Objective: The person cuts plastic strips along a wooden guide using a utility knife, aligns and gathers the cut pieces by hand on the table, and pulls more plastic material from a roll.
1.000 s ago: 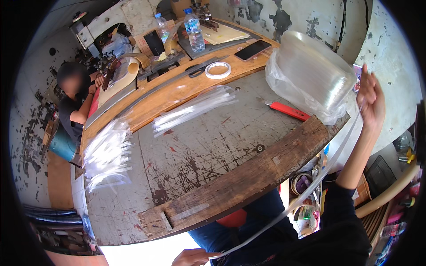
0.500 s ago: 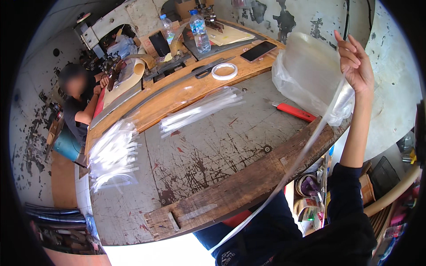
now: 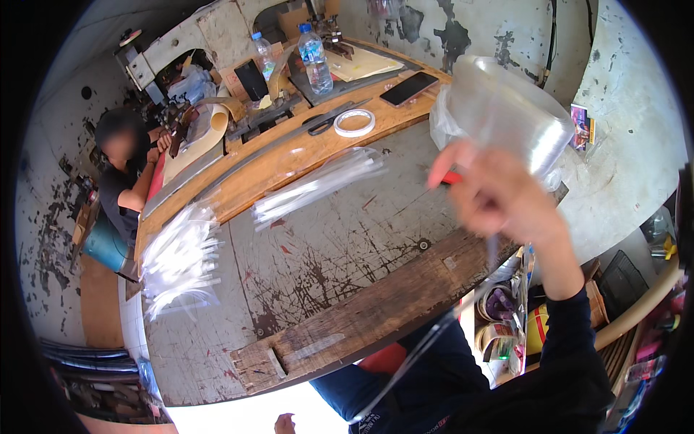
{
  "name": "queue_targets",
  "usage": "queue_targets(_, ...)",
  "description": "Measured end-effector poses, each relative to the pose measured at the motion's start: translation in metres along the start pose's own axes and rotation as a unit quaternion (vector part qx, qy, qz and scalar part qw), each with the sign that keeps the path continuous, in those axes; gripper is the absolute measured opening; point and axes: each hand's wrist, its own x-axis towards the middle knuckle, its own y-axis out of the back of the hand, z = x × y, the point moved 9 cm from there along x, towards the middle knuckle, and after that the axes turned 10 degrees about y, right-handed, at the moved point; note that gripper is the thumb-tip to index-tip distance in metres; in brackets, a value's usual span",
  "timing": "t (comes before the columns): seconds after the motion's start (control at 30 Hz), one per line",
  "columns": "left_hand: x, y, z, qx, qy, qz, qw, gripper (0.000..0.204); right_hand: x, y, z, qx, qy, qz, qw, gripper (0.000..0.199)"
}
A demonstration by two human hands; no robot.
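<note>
My right hand (image 3: 506,195), smeared by motion, is above the right end of the table with its fingers bent. From beneath it a thin clear plastic strip (image 3: 434,331) runs down toward my lap, and the hand appears to grip its upper end. Only a small part of my left hand (image 3: 285,424) shows at the lower edge; its grip is hidden. Behind my right hand stands a large roll of clear plastic (image 3: 506,94), partly in a bag. A red-handled cutter (image 3: 452,177) is mostly covered by that hand.
Clear strips lie in a pile (image 3: 181,253) at left and a bundle (image 3: 318,188) mid-table. A worn wooden board (image 3: 376,300) lines the front edge. Beyond are a white tape roll (image 3: 354,124), scissors (image 3: 318,124), a phone (image 3: 409,88) and water bottles (image 3: 315,61). A co-worker (image 3: 123,173) sits at left.
My right hand has come down and inward from its high place at the right, and the strip has dropped with it. Part of my left hand now shows at the lower edge.
</note>
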Motion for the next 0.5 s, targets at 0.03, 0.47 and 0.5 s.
queue_targets(0.03, 0.003, -0.006, 0.000, 0.007, 0.004, -0.014, 1.000, 0.038, -0.004, -0.021, 0.014, 0.037, -0.065, -0.018, 0.997, 0.037)
queue_targets(0.47, 0.093, -0.208, 0.093, 0.088, -0.017, -0.208, 0.974, 0.041, -0.033, -0.034, 0.040, 0.176, -0.045, 0.015, 0.983, 0.039)
queue_targets(0.5, 0.104, -0.216, 0.102, 0.063, -0.058, -0.180, 0.980, 0.046, -0.030, -0.040, 0.040, 0.266, -0.018, 0.013, 0.964, 0.040)
